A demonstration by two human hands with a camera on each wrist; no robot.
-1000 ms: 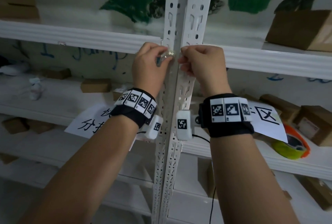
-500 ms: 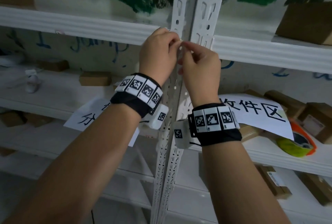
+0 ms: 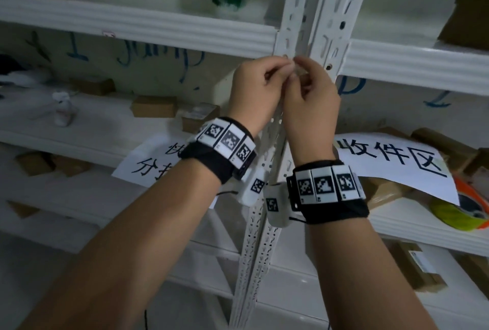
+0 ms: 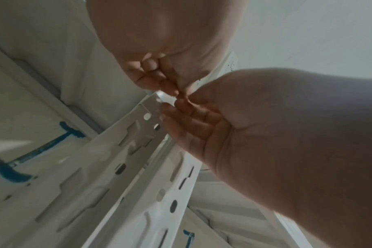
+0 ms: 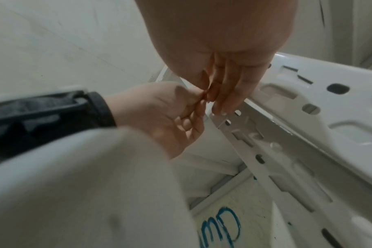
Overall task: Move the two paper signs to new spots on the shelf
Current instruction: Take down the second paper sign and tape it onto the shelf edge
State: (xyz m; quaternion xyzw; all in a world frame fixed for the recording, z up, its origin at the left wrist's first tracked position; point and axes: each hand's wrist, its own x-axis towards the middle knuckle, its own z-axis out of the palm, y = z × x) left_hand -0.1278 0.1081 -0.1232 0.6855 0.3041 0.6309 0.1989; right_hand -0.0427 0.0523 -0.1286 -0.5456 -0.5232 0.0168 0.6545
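Two white paper signs with black characters lie on the middle shelf: one at the left (image 3: 144, 168), partly hidden by my left wrist, and one at the right (image 3: 391, 163). Both hands are raised in front of the white slotted upright (image 3: 317, 20), well above the signs. My left hand (image 3: 287, 69) and right hand (image 3: 300, 63) meet fingertip to fingertip and pinch a small piece of clear tape (image 4: 162, 98) between them. In the right wrist view the pinch (image 5: 209, 94) sits just off the upright's edge.
A white shelf beam (image 3: 158, 22) runs behind the hands at their height. Green and orange tape rolls (image 3: 463, 213) lie by the right sign. Several cardboard boxes (image 3: 153, 106) stand on the shelves, and another shelf level is below.
My hands, a little apart with the clear tape between them a second ago, have come together until the fingertips touch. The signs have not moved.
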